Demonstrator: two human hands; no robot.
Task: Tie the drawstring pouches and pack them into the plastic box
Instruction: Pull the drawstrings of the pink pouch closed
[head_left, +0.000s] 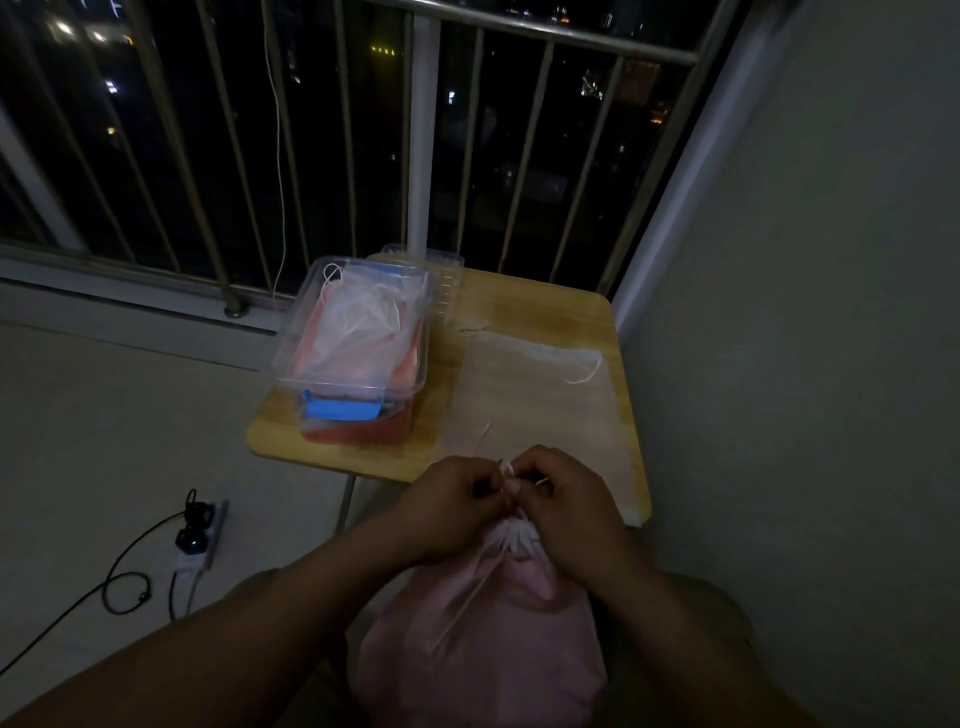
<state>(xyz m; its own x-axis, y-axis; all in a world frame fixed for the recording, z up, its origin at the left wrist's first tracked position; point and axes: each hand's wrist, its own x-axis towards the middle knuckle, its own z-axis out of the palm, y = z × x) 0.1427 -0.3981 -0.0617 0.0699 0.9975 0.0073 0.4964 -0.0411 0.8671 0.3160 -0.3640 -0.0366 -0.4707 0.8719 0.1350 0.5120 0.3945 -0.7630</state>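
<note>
A person is tying a pink pouch at the near edge of a small wooden worktop, with the left hand and right hand meeting above the bag's gathered mouth. The fingers of both hands are curling in and pinching the thin white drawstring, whose loose ends are poking up between them. In the dim light it is impossible to tell whether a knot is forming. The pouch is hanging below the hands, over the person's lap and off the worktop. On the worktop's left side, a clear plastic box is standing close to the edge with its lid thrown back behind it, and white and pink pouches are heaping up to its rim. A flat, pale pouch is lying on the right side, its cord trailing loose. Several risks are looming. The fine cord may be slipping out of one pinch if the pull is uneven, leaving the mouth slack. The poor light is making a false knot easy to miss. Pressing another bag into a box this full, and this near the edge, could be spilling its load or nudging it toward the floor.
</note>
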